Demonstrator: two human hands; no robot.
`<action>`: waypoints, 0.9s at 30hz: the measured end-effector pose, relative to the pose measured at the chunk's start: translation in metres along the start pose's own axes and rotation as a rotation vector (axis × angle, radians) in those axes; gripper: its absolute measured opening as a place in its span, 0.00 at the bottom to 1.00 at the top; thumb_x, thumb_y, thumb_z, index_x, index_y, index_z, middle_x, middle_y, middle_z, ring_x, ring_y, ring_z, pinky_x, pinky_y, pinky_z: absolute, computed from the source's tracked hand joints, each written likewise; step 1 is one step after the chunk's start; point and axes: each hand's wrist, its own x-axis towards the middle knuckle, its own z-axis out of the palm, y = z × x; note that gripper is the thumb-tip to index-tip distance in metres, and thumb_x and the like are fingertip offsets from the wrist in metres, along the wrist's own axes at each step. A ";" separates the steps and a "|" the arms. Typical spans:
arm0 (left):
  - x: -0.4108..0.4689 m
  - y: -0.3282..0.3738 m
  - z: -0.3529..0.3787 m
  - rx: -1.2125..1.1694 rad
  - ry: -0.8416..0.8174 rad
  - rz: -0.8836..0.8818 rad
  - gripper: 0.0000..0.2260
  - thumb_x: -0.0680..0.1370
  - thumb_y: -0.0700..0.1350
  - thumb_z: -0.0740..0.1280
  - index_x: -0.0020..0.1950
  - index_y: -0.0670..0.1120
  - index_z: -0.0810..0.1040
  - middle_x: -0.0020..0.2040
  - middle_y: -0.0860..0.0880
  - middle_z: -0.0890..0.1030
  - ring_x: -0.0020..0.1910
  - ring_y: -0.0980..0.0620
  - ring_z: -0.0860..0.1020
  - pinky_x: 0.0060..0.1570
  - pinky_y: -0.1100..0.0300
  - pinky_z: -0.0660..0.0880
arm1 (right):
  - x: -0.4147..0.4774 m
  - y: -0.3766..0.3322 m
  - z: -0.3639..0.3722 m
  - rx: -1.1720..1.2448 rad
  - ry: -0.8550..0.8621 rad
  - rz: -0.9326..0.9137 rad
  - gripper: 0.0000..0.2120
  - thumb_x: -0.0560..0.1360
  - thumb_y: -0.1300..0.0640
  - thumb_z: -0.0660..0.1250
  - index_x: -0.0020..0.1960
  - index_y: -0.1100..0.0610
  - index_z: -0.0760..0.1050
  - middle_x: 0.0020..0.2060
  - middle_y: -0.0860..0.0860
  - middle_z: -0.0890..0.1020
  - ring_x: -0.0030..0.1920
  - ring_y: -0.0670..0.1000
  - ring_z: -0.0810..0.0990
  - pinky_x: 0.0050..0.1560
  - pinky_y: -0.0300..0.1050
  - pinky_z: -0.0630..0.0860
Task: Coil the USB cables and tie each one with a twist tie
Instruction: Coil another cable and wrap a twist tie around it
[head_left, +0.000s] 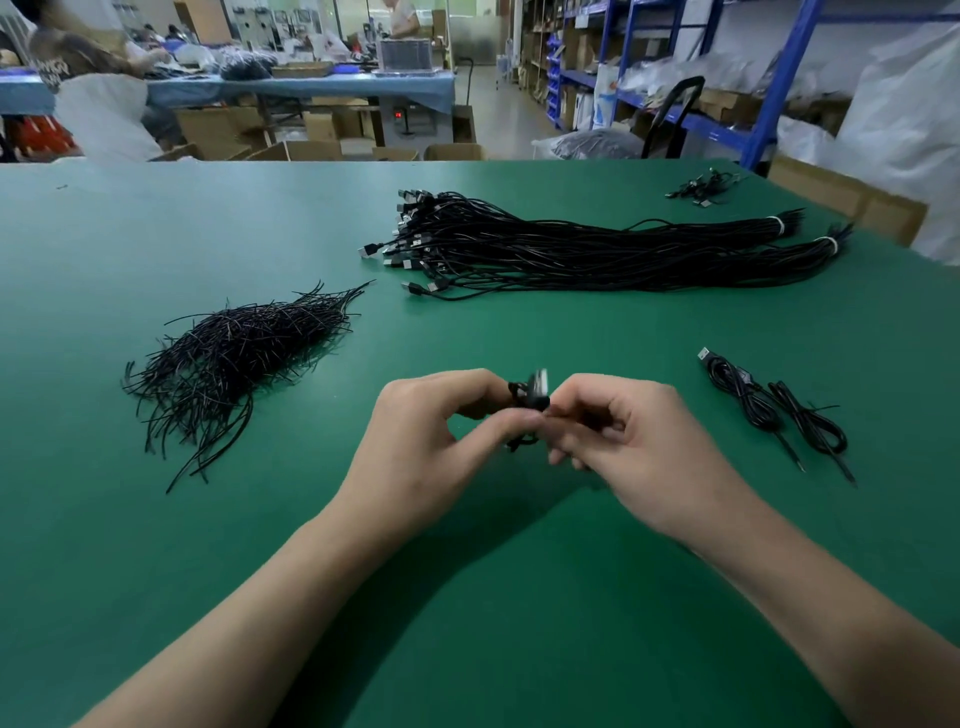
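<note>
**Pinching a small black coiled USB cable (529, 399) over the near middle of the table**

Head view. Both forearms reach forward and meet above the flat green table mat (467, 613). The left hand (436, 441) pinches the coil between thumb and curled forefinger. The right hand (641, 447) closes its bent fingers on the same coil from the opposite side, with its lower fingers tucked underneath. The coil is lifted clear of the mat. A silver plug end projects upward from it, blurred by motion. A thin black strand shows just below the fingertips; it may be a twist tie, but the blur prevents certainty.

To the left of the hands, well apart, lies a loose heap of thin black twist ties (234, 358), its strands fanning toward the near edge. Beyond the hands, a long bundle of uncoiled black USB cables (571, 249) stretches across the mat. Their silver plugs are gathered at the left end, and white bands (777, 224) bind the two tails at the right end. To the right of the hands rest two finished black cable coils (769, 410), side by side and touching. A small cluster of black cables (701, 188) sits near the far right corner. Blue metal shelving (779, 78) and brown cardboard boxes (311, 150) stand behind the table.
</note>
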 end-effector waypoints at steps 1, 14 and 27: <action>-0.001 0.002 0.002 -0.048 0.012 -0.042 0.08 0.77 0.52 0.74 0.40 0.50 0.82 0.36 0.57 0.84 0.38 0.60 0.82 0.40 0.67 0.75 | -0.001 -0.001 -0.001 -0.103 0.038 -0.086 0.07 0.78 0.55 0.71 0.42 0.48 0.80 0.33 0.46 0.83 0.34 0.43 0.79 0.37 0.36 0.73; -0.003 0.001 0.006 -0.620 -0.066 -0.307 0.16 0.83 0.38 0.65 0.68 0.53 0.71 0.37 0.47 0.83 0.34 0.50 0.81 0.43 0.55 0.81 | 0.001 0.005 0.000 -0.225 0.185 -0.126 0.07 0.78 0.57 0.72 0.41 0.50 0.79 0.32 0.45 0.81 0.33 0.47 0.77 0.35 0.37 0.71; 0.002 -0.003 -0.006 0.003 -0.043 0.087 0.06 0.73 0.52 0.74 0.46 0.52 0.84 0.49 0.55 0.84 0.52 0.56 0.82 0.55 0.62 0.75 | 0.000 0.003 0.002 0.127 -0.048 0.052 0.10 0.79 0.59 0.69 0.41 0.48 0.81 0.31 0.49 0.82 0.30 0.43 0.73 0.30 0.34 0.67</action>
